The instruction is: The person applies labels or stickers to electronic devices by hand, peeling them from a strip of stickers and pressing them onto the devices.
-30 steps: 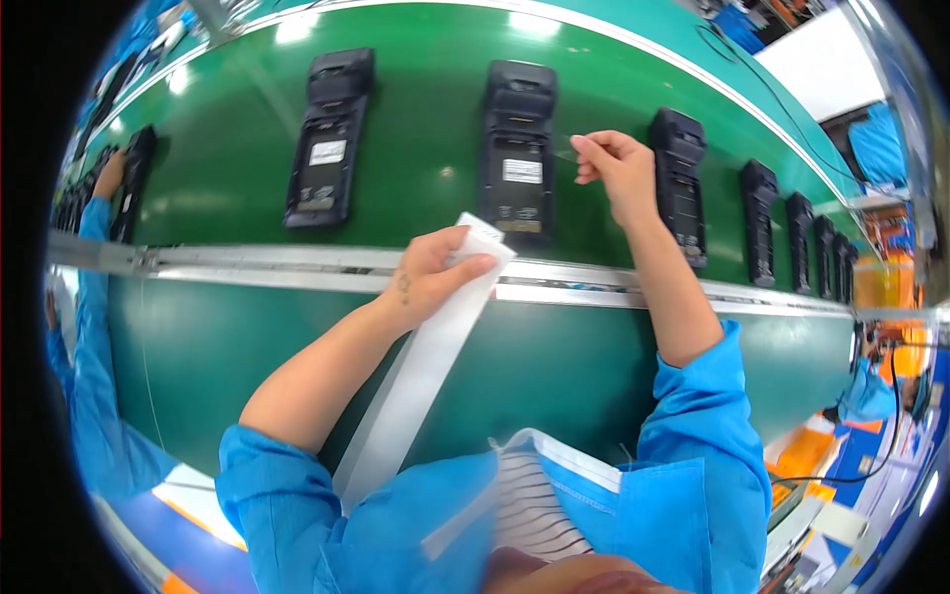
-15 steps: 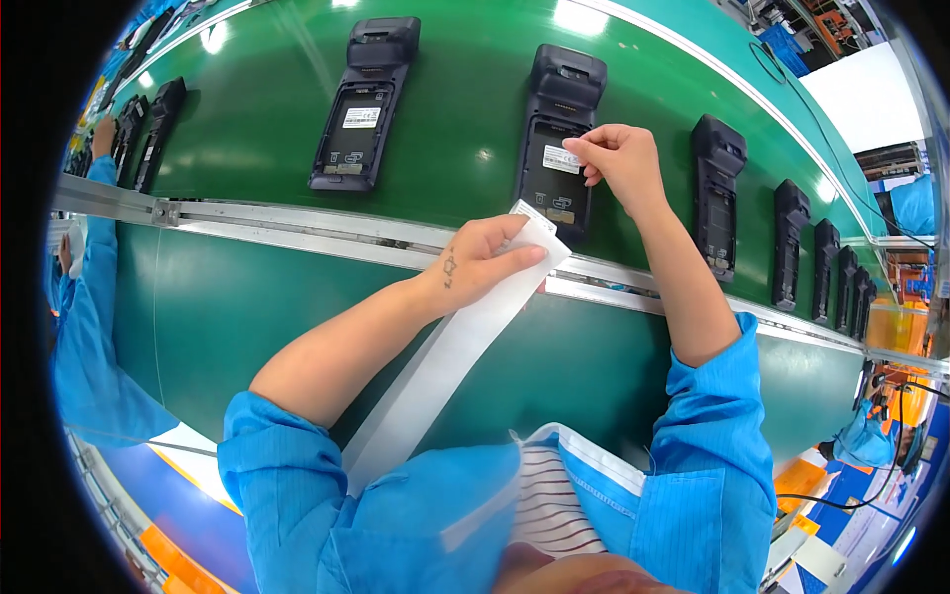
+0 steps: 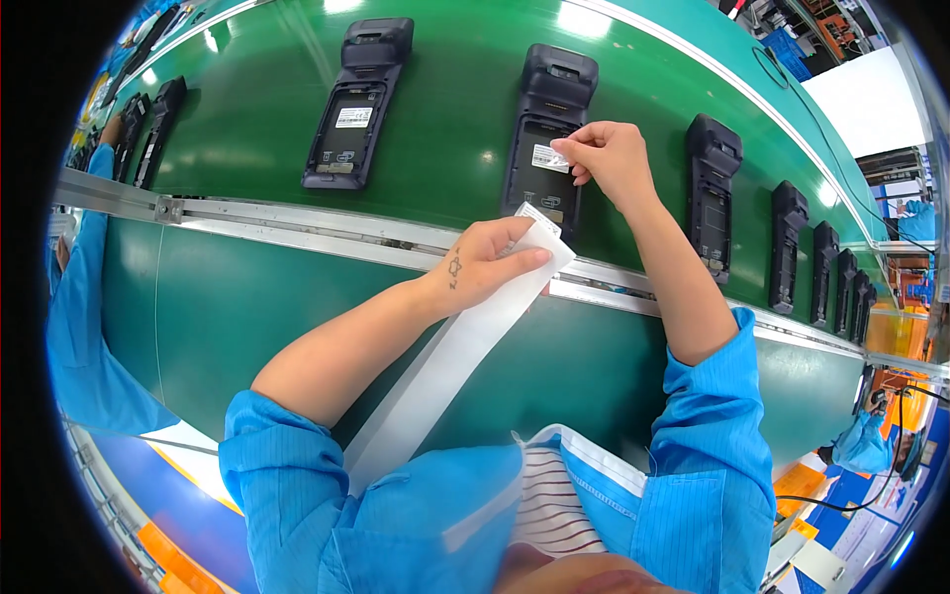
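My left hand [image 3: 477, 269] grips a long white strip of label backing paper [image 3: 435, 371] between thumb and fingers. The strip's top end carries a printed label, and its tail hangs down toward my body. Above it, my right hand [image 3: 616, 166] pinches thumb and forefinger at the right edge of a white printed label [image 3: 545, 156]. That label lies in the open back recess of a dark handheld terminal [image 3: 558, 87] on the green belt. Whether it is fully stuck down cannot be made out. The strip's top end overlaps the terminal's lower end.
Another dark terminal [image 3: 376, 59] with a white label lies to the left. On the right is a terminal [image 3: 712, 163] without a visible white label, then several more. A metal rail [image 3: 327, 238] divides the green belt [image 3: 455, 119] from the near table [image 3: 228, 307]. A co-worker's blue sleeve [image 3: 84, 327] is at far left.
The nearby terminals have shifted slightly left along the belt. My right hand has moved left with the middle one, still pinching at its label. My left hand and the strip have barely moved.
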